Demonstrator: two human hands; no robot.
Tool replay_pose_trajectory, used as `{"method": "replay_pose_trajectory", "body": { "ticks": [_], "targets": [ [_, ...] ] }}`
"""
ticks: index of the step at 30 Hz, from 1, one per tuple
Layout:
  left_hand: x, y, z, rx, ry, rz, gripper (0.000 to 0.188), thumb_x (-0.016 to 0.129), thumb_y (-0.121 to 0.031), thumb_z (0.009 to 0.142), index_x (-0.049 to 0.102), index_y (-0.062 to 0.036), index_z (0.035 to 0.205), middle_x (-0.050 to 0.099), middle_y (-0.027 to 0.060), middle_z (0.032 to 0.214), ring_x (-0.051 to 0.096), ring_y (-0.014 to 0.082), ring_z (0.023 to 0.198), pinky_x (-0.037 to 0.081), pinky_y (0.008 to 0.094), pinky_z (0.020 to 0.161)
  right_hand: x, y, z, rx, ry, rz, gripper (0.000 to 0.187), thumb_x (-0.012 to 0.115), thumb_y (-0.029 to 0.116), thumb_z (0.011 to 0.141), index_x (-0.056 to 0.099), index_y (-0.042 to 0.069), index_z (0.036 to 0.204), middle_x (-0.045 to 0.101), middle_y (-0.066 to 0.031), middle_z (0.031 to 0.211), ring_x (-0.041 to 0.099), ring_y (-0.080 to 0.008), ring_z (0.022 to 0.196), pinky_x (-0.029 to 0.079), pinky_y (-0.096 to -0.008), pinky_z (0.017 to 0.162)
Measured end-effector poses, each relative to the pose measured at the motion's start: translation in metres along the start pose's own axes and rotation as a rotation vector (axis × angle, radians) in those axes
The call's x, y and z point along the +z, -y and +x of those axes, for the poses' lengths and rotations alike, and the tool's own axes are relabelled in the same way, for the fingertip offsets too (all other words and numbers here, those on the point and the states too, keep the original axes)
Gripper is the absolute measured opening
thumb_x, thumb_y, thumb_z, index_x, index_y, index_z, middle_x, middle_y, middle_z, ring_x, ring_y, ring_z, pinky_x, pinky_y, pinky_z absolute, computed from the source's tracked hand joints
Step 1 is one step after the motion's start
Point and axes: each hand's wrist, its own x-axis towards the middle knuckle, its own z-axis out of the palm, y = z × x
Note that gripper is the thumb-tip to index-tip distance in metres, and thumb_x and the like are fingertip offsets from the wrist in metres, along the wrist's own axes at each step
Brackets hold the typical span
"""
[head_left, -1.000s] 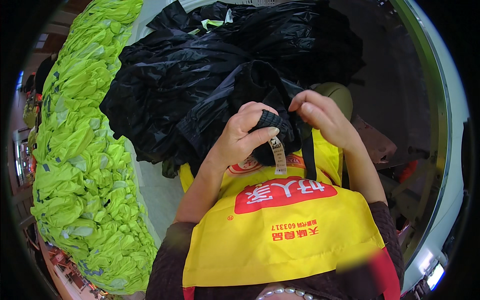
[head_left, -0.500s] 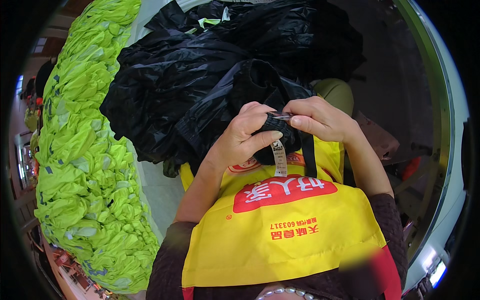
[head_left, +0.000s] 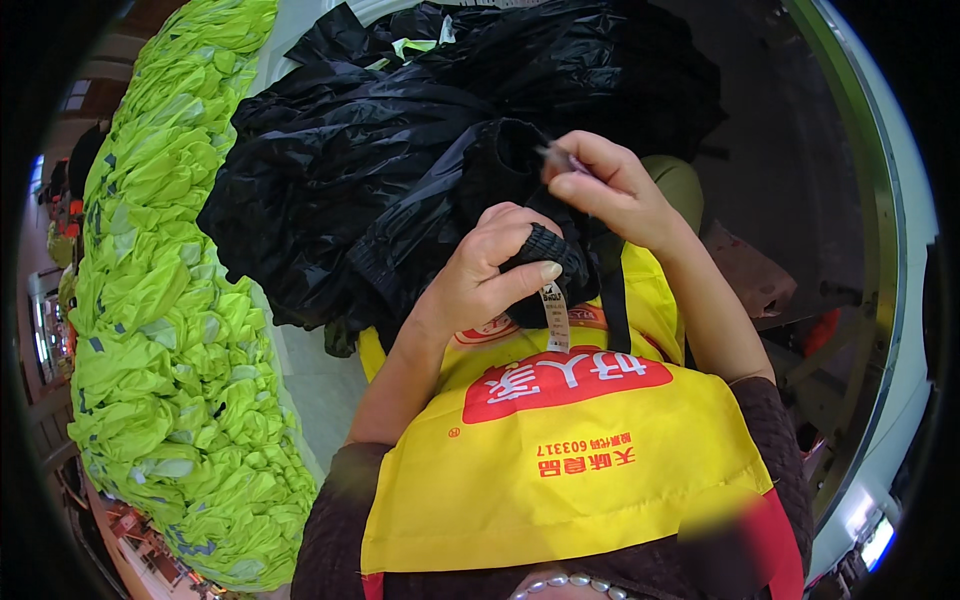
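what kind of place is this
Likely a garment workshop or packing floor: a long heap of neon-yellow garments, a pile of black garments, and the left hand gripping a tagged black cuff.

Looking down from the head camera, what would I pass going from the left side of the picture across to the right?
Long heap of neon-green garments → pile of black garments → left hand gripping a black ribbed cuff with a white tag hanging from it → right hand pinching the fabric higher up → pale curved rim.

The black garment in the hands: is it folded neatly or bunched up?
Bunched up: the black garment lies crumpled, its ribbed cuff gathered in the left hand.
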Motion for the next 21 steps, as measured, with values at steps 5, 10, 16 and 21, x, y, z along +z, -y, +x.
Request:
{"method": "replay_pose_trajectory", "body": {
  "ticks": [5,10,16,21],
  "targets": [
    [-0.006,-0.007,-0.003,-0.054,0.041,0.086,0.02,0.066,-0.008,0.07,0.058,-0.002,0.087,0.056,0.0062,0.091,0.051,0.0208,0.087,0.039,0.0298,0.08,0.008,-0.015,0.029,0.021,0.269,0.124,0.041,0.048,-0.006,0.071,0.054,0.003,0.111,0.053,-0.0069,0.116,0.052,-0.0103,0.094,0.043,-0.0194,0.071],
    [-0.006,-0.016,-0.008,-0.063,-0.008,0.117,0.022,0.068,-0.004,0.067,0.059,-0.0001,0.086,0.055,0.009,0.101,0.053,0.0216,0.089,0.041,0.0298,0.08,0.005,-0.028,0.041,0.123,0.407,0.005,0.047,0.051,0.0,0.069,0.054,0.003,0.116,0.057,-0.0089,0.112,0.053,-0.0171,0.097,0.042,-0.0277,0.085],
    [-0.009,-0.026,-0.02,-0.034,-0.27,0.442,0.022,0.065,0.005,0.066,0.059,0.0039,0.088,0.053,0.0136,0.107,0.057,0.0248,0.093,0.044,0.032,0.082,-0.013,-0.037,0.034,0.455,0.576,-0.458,0.04,0.06,0.018,0.071,0.06,0.006,0.108,0.062,-0.0125,0.091,0.057,-0.0242,0.082,0.045,-0.0308,0.077],
    [-0.038,-0.014,-0.049,-0.123,-0.526,0.868,0.032,0.056,0.015,0.063,0.062,-0.0005,0.091,0.059,0.0142,0.092,0.059,0.0288,0.089,0.048,0.0318,0.079,-0.04,-0.026,0.003,0.092,0.005,-0.622,0.015,0.065,0.017,0.078,0.06,0.003,0.076,0.054,-0.0081,0.068,0.051,-0.0196,0.058,0.04,-0.0291,0.055]
  ]
}}
